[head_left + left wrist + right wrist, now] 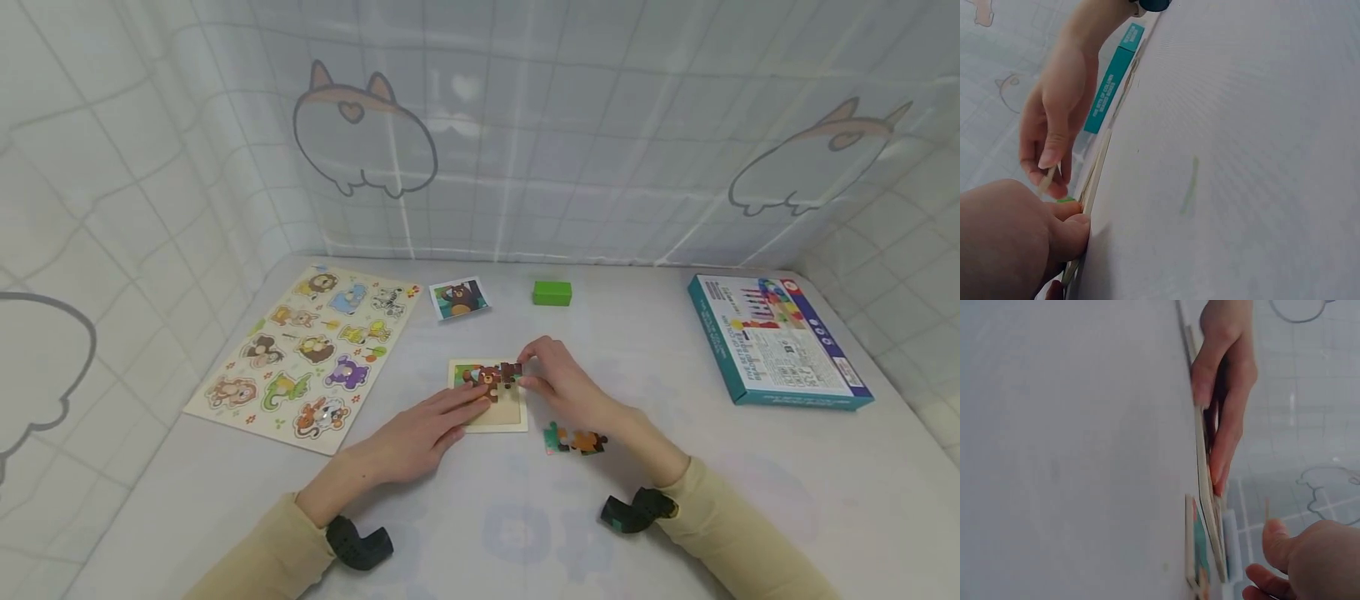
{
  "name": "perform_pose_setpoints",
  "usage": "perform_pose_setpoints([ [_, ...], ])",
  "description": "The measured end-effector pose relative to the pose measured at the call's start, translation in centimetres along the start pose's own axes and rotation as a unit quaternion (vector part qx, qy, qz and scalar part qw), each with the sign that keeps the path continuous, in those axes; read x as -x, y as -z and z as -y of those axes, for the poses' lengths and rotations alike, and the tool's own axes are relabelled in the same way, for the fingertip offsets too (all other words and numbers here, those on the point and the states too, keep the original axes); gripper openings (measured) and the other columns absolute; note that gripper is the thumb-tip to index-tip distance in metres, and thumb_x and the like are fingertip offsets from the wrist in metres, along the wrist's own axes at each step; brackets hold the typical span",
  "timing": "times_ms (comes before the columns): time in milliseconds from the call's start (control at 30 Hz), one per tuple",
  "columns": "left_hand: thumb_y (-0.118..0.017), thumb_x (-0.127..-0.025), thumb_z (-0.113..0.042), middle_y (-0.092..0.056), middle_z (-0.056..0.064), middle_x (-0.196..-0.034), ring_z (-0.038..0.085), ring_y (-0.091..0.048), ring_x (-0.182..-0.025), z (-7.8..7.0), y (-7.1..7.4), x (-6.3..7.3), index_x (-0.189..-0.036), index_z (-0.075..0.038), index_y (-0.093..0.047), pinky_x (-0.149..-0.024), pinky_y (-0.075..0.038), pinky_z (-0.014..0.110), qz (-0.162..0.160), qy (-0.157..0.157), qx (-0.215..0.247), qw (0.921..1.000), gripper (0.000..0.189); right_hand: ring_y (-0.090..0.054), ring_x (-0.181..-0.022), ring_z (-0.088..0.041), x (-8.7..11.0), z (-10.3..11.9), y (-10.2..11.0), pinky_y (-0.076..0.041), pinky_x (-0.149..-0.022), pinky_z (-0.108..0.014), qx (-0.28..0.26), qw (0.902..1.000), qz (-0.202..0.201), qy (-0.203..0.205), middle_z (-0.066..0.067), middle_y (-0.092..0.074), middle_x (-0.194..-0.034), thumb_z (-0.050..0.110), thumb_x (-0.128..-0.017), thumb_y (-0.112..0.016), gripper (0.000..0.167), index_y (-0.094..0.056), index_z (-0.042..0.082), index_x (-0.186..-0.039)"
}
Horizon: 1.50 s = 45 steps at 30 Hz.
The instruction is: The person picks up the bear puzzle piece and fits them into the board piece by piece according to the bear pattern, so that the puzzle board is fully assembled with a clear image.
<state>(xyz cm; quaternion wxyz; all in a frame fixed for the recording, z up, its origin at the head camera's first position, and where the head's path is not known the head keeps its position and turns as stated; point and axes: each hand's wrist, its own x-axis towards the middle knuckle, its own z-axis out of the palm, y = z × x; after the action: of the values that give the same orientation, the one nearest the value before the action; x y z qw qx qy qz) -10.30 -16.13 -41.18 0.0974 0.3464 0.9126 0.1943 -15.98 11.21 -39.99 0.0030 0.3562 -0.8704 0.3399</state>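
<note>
A: Where's the L hand (420, 435)?
B: On L side of the puzzle tray (495, 419), fingers fairly straight & flat on it, thumb at near edge. Not curled round anything.
A: R hand (567, 385)?
B: Nearly closed, thumb & fingertip pinching a puzzle pc (511, 374) by the tray's upper R corner. Wrist views show it edge-on, lifted off the tray.
A: Tray itself?
B: Mid-table, flat. Bear pcs (487, 380) in upper part, bare wood below.
A: Other pcs?
B: Loose pcs (581, 441), green & orange, on table (480, 500) just beside tray's lower R corner, near R wrist.
A: Rest?
B: Bear pic card (460, 298) & green block (552, 293) behind tray, animal board (295, 364) to L, teal-edged box (780, 346) well off to R.
</note>
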Motion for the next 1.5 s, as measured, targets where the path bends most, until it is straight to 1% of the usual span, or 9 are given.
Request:
perform_pose_setpoints([
  [167, -0.046, -0.106, -0.019, -0.026, -0.001, -0.165, 0.026, -0.025, -0.152, 0.1, -0.2, -0.1, -0.157, -0.022, -0.035, -0.123, -0.026, 0.046, -0.008, -0.006, -0.004, 0.9999, 0.052, -0.048, -0.109, -0.025, 0.0, -0.3, -0.7, -0.047, -0.095, -0.042, 0.005, 0.9999, 0.01, -0.008, -0.009, -0.056, -0.114, 0.011, -0.098, -0.063, 0.024, -0.052, 0.001, -0.117],
  [333, -0.047, -0.106, -0.019, -0.027, 0.0, -0.165, 0.026, -0.027, -0.151, 0.0, 0.0, -0.1, -0.156, -0.022, -0.036, -0.123, -0.027, 0.046, -0.004, -0.002, -0.011, 0.9999, 0.051, -0.048, -0.111, -0.023, 0.0, -0.7, -1.1, -0.047, -0.098, -0.042, 0.004, 0.9999, 0.014, -0.004, -0.008, -0.055, -0.116, 0.011, -0.099, -0.061, 0.022, -0.053, 0.002, -0.117],
  [567, -0.053, -0.104, -0.019, -0.033, 0.0, -0.162, 0.028, -0.035, -0.147, -0.9, 0.5, -0.6, -0.151, -0.016, -0.046, -0.12, -0.033, 0.049, -0.014, 0.001, -0.033, 0.9994, 0.048, -0.049, -0.112, -0.024, -0.1, -1.0, -1.5, -0.047, -0.098, -0.042, 0.006, 0.9998, 0.007, 0.019, -0.01, -0.055, -0.119, 0.013, -0.097, -0.065, 0.021, -0.056, 0.001, -0.112],
  [700, -0.056, -0.103, -0.021, -0.038, 0.001, -0.16, 0.026, -0.033, -0.148, -1.3, 0.6, -1.1, -0.147, -0.011, -0.051, -0.122, -0.031, 0.044, -0.016, 0.006, -0.032, 0.9993, 0.045, -0.048, -0.113, -0.025, 0.0, -0.9, -1.5, -0.047, -0.098, -0.042, 0.006, 0.9997, 0.006, 0.022, -0.011, -0.054, -0.119, 0.014, -0.095, -0.066, 0.022, -0.057, 0.0, -0.11],
  [867, -0.054, -0.104, -0.023, -0.035, 0.001, -0.161, 0.022, -0.026, -0.152, -1.2, 0.4, -1.2, -0.149, -0.012, -0.047, -0.122, -0.031, 0.041, -0.008, 0.02, -0.007, 0.9997, 0.046, -0.047, -0.114, -0.025, 0.1, -0.8, -1.5, -0.047, -0.098, -0.042, 0.012, 0.9996, 0.006, 0.023, -0.011, -0.053, -0.121, 0.014, -0.095, -0.067, 0.022, -0.057, 0.0, -0.109],
  [1067, -0.054, -0.104, -0.026, -0.036, 0.007, -0.16, 0.025, -0.032, -0.149, -0.9, 0.2, -1.2, -0.155, -0.021, -0.033, -0.119, -0.036, 0.046, -0.016, 0.035, 0.015, 0.9991, 0.055, -0.047, -0.114, -0.025, 0.1, -0.7, -1.6, -0.048, -0.098, -0.04, 0.023, 0.9993, 0.007, 0.027, -0.012, -0.052, -0.122, 0.014, -0.094, -0.069, 0.022, -0.058, 0.001, -0.108],
  [1200, -0.052, -0.105, -0.026, -0.03, 0.005, -0.163, 0.026, -0.03, -0.15, -0.7, 0.0, -1.0, -0.158, -0.019, -0.028, -0.119, -0.035, 0.046, -0.016, 0.023, 0.009, 0.9996, 0.059, -0.047, -0.113, -0.024, 0.1, -0.6, -1.6, -0.049, -0.097, -0.039, 0.028, 0.9993, 0.011, 0.021, -0.011, -0.052, -0.122, 0.015, -0.094, -0.07, 0.022, -0.058, 0.001, -0.107],
  [1333, -0.049, -0.106, -0.024, -0.024, 0.002, -0.166, 0.025, -0.027, -0.151, -0.7, -0.1, -1.0, -0.158, -0.013, -0.03, -0.121, -0.032, 0.045, -0.015, 0.0, -0.015, 0.9998, 0.057, -0.047, -0.112, -0.024, 0.1, -0.6, -1.6, -0.048, -0.096, -0.039, 0.027, 0.9994, 0.01, 0.02, -0.01, -0.052, -0.121, 0.014, -0.093, -0.071, 0.022, -0.058, 0.002, -0.107],
  [1500, -0.046, -0.106, -0.023, -0.027, 0.002, -0.165, 0.026, -0.023, -0.152, -0.7, -0.2, -1.3, -0.157, -0.01, -0.031, -0.123, -0.027, 0.044, -0.01, -0.011, -0.04, 0.9991, 0.055, -0.047, -0.112, -0.024, 0.1, -1.0, -1.7, -0.047, -0.099, -0.04, 0.021, 0.9994, 0.0, 0.027, -0.009, -0.053, -0.118, 0.014, -0.092, -0.072, 0.021, -0.059, 0.004, -0.104],
])
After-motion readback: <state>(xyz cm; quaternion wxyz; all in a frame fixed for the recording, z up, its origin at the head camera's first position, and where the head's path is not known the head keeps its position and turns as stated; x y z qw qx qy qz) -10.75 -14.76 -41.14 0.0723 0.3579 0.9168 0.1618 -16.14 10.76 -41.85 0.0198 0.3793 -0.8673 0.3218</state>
